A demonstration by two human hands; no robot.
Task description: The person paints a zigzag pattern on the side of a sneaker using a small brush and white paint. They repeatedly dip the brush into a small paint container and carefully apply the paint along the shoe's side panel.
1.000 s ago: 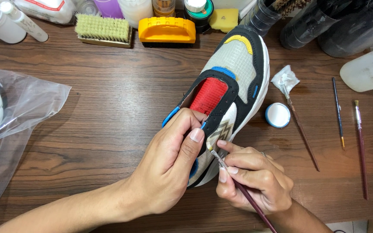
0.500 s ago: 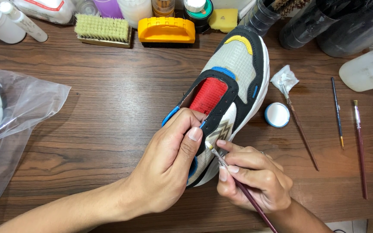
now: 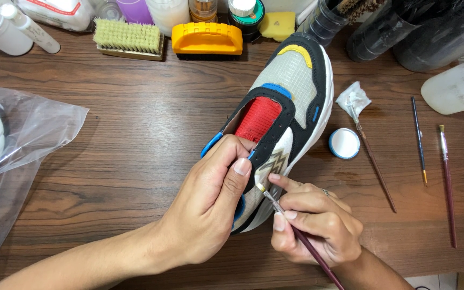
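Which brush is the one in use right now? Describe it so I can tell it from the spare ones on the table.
Start at the sneaker lying mid-table, steadied by the left hand. At its heel side, the right hand pinches a thin dark-handled paintbrush, tip on the pale side panel. Unlike the three brushes lying loose to the right of the shoe, it is the only one held.

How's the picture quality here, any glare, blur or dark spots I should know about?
Head view: even, soft light, sharp on the shoe and both hands, left hand, right hand; mild glare on the plastic bag; soft shadows under the hands; dark containers at top right lose detail.
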